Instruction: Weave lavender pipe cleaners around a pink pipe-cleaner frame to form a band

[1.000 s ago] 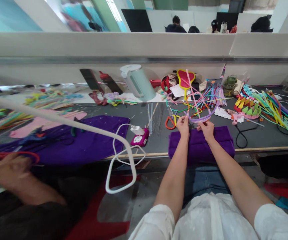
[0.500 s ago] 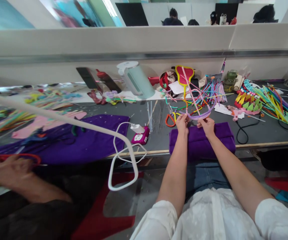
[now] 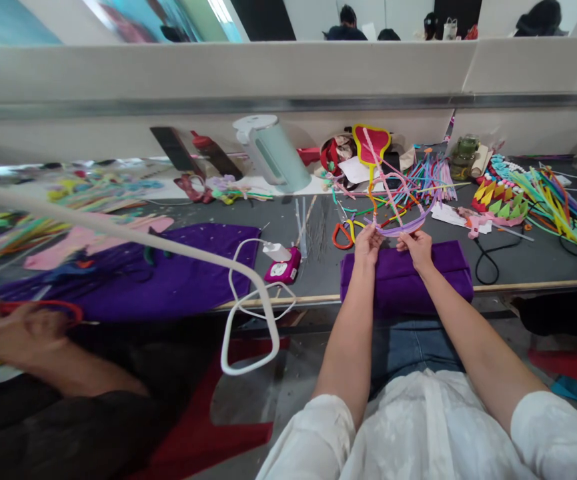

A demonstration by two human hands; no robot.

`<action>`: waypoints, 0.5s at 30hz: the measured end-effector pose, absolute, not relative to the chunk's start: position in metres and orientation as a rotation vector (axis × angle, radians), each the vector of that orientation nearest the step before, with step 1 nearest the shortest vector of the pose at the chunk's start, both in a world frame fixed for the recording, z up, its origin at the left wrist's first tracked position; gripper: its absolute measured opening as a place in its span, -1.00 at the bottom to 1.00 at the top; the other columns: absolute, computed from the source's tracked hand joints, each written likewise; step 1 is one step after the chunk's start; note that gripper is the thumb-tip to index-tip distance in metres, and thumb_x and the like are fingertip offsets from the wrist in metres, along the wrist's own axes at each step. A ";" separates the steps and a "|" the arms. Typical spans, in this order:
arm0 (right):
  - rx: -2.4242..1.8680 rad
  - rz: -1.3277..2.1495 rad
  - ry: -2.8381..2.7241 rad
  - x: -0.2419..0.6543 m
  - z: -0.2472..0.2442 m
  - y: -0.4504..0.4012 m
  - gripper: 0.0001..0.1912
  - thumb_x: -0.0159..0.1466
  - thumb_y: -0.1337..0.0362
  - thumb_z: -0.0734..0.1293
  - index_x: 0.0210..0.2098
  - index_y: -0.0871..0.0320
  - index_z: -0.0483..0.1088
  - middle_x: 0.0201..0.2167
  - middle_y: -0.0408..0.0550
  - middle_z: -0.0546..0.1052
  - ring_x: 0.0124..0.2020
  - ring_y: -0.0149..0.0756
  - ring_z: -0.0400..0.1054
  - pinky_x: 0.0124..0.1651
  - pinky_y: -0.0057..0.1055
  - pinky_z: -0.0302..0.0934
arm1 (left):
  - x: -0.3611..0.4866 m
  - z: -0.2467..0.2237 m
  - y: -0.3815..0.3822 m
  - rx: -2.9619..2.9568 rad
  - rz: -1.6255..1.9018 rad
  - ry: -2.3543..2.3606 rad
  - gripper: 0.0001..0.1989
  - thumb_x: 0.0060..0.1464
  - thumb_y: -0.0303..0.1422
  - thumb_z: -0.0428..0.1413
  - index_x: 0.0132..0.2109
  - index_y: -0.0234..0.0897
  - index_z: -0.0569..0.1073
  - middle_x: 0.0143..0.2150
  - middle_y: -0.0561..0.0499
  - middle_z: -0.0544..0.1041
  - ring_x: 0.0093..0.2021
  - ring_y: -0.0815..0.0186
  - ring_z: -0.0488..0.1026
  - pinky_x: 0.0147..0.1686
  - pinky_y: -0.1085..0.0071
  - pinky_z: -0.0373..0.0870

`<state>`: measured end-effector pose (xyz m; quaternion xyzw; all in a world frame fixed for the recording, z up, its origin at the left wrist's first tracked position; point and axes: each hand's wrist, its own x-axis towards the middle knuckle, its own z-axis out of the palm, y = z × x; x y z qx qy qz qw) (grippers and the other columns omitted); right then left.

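Two hands at work on a frame of fuzzy stems. The frame (image 3: 387,189) is held above the worktop (image 3: 528,263), over the far side of a purple roll (image 3: 408,280). At its left end the thumb and fingers of the left hand (image 3: 368,247) are pinched together on it. By the right hand (image 3: 417,248) the curved purple band is gripped farther right, thumb and fingers closed up with no wide gap; the exact pinch is too small to make out.

Compared with a second earlier, the frame's tall pink stem is leaned slightly more to the left across the red fan (image 3: 379,143), while both grips are kept in nearly the same places. A small turning of the frame, rather than a fresh grasp, is judged to be in hand.

The near edge of the worktop is covered in front of the body by the roll, above which both wrists are carried. Movement is bounded on the left by the scissors (image 3: 335,235), just beside the left hand, on the far side by a bundle of stems (image 3: 435,180), and on the right by a black cord (image 3: 488,283). The most room is judged to be upward.
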<state>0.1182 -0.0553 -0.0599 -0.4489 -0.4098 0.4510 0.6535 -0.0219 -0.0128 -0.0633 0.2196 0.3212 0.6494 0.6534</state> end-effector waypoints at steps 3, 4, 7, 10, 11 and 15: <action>-1.027 1.021 -0.929 0.118 -0.060 -0.055 -0.70 0.00 0.07 0.42 -0.52 0.20 0.41 -0.67 -0.12 0.51 -0.67 -0.34 0.41 -0.54 -0.43 0.40 | -0.021 -0.064 -0.012 0.490 1.491 0.733 -0.73 -0.20 -0.36 0.33 -0.38 -0.27 0.38 -0.45 0.07 0.50 -0.42 0.41 0.48 -0.22 0.37 0.41; -1.031 1.018 -0.929 0.119 -0.060 -0.055 -0.70 0.01 0.07 0.42 -0.52 0.20 0.41 -0.67 -0.12 0.51 -0.66 -0.34 0.41 -0.54 -0.43 0.40 | -0.021 -0.065 -0.012 0.494 1.497 0.731 -0.72 -0.21 -0.37 0.34 -0.38 -0.27 0.38 -0.44 0.07 0.51 -0.42 0.41 0.48 -0.22 0.37 0.41; -1.041 1.005 -0.929 0.119 -0.060 -0.055 -0.70 0.01 0.07 0.42 -0.52 0.20 0.41 -0.66 -0.12 0.51 -0.66 -0.34 0.41 -0.54 -0.43 0.40 | -0.019 -0.065 -0.013 0.526 1.518 0.737 -0.71 -0.22 -0.36 0.35 -0.37 -0.28 0.40 -0.43 0.05 0.52 -0.44 0.42 0.47 -0.28 0.41 0.40; -1.028 0.996 -0.922 0.119 -0.060 -0.055 -0.71 0.01 0.07 0.42 -0.52 0.20 0.41 -0.66 -0.12 0.51 -0.67 -0.34 0.41 -0.55 -0.42 0.40 | -0.016 -0.064 -0.013 0.551 1.561 0.770 -0.72 -0.23 -0.35 0.35 -0.34 -0.29 0.45 -0.43 0.03 0.53 -0.46 0.43 0.46 -0.34 0.45 0.38; -1.023 0.995 -0.920 0.119 -0.060 -0.055 -0.71 0.01 0.08 0.42 -0.52 0.19 0.41 -0.66 -0.13 0.50 -0.67 -0.35 0.41 -0.55 -0.42 0.40 | -0.015 -0.064 -0.013 0.559 1.581 0.777 -0.71 -0.24 -0.35 0.36 -0.34 -0.30 0.46 -0.43 0.03 0.53 -0.46 0.44 0.46 -0.35 0.47 0.38; -1.054 0.988 -0.915 0.119 -0.060 -0.055 -0.71 0.02 0.08 0.41 -0.53 0.19 0.39 -0.67 -0.14 0.50 -0.67 -0.36 0.40 -0.55 -0.44 0.40 | -0.011 -0.062 -0.014 0.589 1.642 0.794 -0.69 -0.28 -0.32 0.37 -0.35 -0.32 0.49 -0.44 0.02 0.53 -0.46 0.44 0.45 -0.35 0.47 0.38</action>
